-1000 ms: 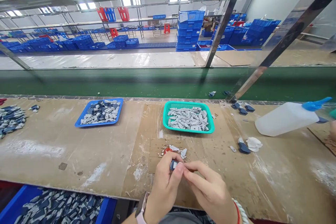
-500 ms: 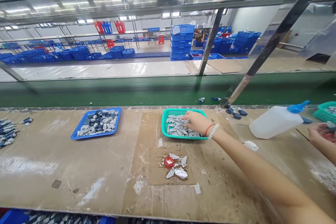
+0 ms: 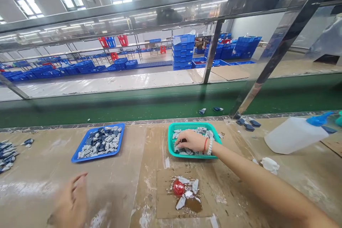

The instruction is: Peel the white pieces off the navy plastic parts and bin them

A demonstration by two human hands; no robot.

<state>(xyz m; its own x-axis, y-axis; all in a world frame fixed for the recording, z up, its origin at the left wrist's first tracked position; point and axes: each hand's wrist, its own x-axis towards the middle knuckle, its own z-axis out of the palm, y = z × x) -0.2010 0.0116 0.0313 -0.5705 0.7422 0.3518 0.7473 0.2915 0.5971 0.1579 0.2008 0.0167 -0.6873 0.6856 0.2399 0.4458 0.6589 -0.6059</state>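
Observation:
My right hand (image 3: 191, 140) reaches into a green basket (image 3: 171, 149) of small grey pieces (image 3: 201, 130). Its fingers are curled down among them, and whatever lies between the fingertips is hidden. At the lower left, my left hand (image 3: 71, 201) hovers over the table, smeared by motion, thumb and forefinger pointing up. Nearest to it is a blue tray (image 3: 73, 157) heaped with dark blue and grey pieces (image 3: 103, 141). In front of the basket lies a cardboard square (image 3: 162, 203) bearing a round red cap (image 3: 178, 187), several whitish flakes (image 3: 181, 202) and a brown wet patch (image 3: 194, 205).
A white squeeze bottle (image 3: 291, 137) with a blue nozzle lies at the right, near a crumpled white lump (image 3: 269, 165). Dark pieces (image 3: 248, 124) sit by the slanted metal post (image 3: 267, 67). A green belt (image 3: 120, 107) runs behind the table. More pieces (image 3: 6, 156) lie far left.
My left hand has come into view at the lower left. The right hand has shifted left within the basket. A large whitish piece is gone from the cardboard. Another person's hand has left view.

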